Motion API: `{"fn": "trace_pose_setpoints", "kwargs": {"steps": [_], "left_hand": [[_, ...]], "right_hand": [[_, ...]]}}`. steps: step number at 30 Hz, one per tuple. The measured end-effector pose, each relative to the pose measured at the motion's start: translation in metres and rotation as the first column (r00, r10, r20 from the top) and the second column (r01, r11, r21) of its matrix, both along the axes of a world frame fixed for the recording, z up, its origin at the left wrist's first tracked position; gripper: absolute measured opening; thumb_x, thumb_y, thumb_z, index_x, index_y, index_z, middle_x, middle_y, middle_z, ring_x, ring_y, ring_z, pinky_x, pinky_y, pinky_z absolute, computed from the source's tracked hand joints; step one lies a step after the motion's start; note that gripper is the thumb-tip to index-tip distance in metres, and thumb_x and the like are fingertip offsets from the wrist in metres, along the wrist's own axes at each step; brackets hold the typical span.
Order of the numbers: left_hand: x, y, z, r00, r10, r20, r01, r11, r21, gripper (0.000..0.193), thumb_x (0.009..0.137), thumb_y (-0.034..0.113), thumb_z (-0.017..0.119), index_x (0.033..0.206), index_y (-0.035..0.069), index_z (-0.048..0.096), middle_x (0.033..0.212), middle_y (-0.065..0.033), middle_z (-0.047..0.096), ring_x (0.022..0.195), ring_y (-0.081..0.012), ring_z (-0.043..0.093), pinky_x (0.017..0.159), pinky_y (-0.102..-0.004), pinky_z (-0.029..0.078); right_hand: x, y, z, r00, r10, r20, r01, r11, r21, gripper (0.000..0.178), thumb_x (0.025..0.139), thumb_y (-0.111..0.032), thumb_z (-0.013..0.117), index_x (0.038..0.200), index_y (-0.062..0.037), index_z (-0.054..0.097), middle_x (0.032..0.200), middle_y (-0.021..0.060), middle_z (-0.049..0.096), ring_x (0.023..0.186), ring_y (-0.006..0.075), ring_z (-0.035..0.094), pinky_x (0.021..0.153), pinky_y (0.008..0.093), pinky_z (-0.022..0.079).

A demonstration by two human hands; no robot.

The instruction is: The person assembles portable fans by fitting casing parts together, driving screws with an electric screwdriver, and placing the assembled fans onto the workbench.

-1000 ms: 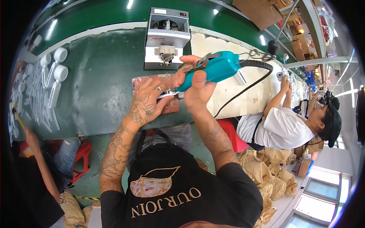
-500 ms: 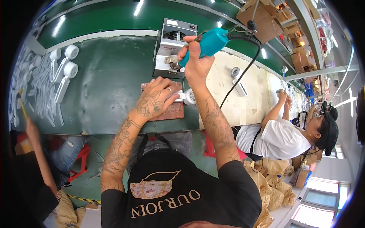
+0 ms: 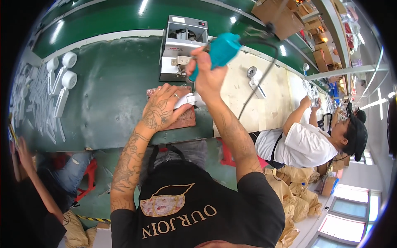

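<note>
My right hand (image 3: 210,78) is wrapped round a teal corded power screwdriver (image 3: 224,50), which slants down to the left; its tip is hard to make out. Below it, my left hand (image 3: 162,106) presses a white device with a handle and round head (image 3: 191,99) onto a reddish block (image 3: 182,120). The left fingers lie over the handle and the thumb is along its near side. My right wrist partly covers the round head. Just beyond the block stands a grey screw feeder (image 3: 182,49) with an open top and a small metal outlet facing me.
Finished-looking white devices (image 3: 66,80) and a heap of loose white strips (image 3: 39,105) lie at left on the green mat. Another white device (image 3: 257,82) rests on the pale sheet at right. Co-workers sit on both sides; the screwdriver's cord (image 3: 262,82) hangs at right.
The screwdriver and my right hand have moved slightly left and down, away from the feeder's outlet toward the device. My left hand still holds the device on the block, its handle now tilted differently.
</note>
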State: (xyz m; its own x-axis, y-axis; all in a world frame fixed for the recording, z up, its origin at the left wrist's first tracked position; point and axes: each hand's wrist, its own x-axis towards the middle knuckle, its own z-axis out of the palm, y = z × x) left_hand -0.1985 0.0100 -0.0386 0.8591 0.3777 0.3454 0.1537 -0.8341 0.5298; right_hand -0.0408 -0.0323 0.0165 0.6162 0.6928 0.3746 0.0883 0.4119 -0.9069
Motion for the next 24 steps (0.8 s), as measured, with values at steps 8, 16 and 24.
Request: {"fn": "trace_pose_setpoints", "kwargs": {"steps": [8,16,24], "left_hand": [[0.004,0.000,0.008,0.999,-0.036,0.003,0.036,0.996,-0.086,0.044,0.094,0.039,0.068,0.126,0.011,0.068,0.112,-0.0088,0.064,0.108,-0.0302,0.056,0.100,-0.0436,0.045],[0.003,-0.001,0.010,0.999,-0.039,-0.030,0.037,0.997,-0.067,0.043,0.093,0.039,0.068,0.126,0.010,0.069,0.111,-0.0091,0.063,0.106,-0.0301,0.056,0.099,-0.0428,0.045],[0.007,-0.003,0.006,0.999,-0.009,-0.032,0.010,1.000,0.014,0.042,0.095,0.039,0.066,0.119,0.005,0.066,0.109,-0.0109,0.061,0.106,-0.0314,0.055,0.099,-0.0470,0.046]], "right_hand": [[0.001,-0.036,0.005,1.000,0.006,0.007,-0.006,0.999,-0.044,0.045,0.102,-0.040,0.066,0.105,0.0039,0.058,0.070,0.0067,0.056,0.062,0.0171,0.058,0.057,0.0322,0.049],[0.004,-0.038,-0.015,1.000,0.022,-0.010,-0.023,0.999,-0.048,0.041,0.101,-0.037,0.068,0.098,0.0020,0.056,0.071,0.0060,0.056,0.061,0.0166,0.057,0.059,0.0322,0.049],[0.002,-0.037,-0.023,0.999,0.034,0.001,-0.034,0.998,-0.052,0.040,0.100,-0.036,0.069,0.092,-0.0006,0.052,0.069,0.0050,0.054,0.061,0.0157,0.055,0.059,0.0319,0.048]]}}
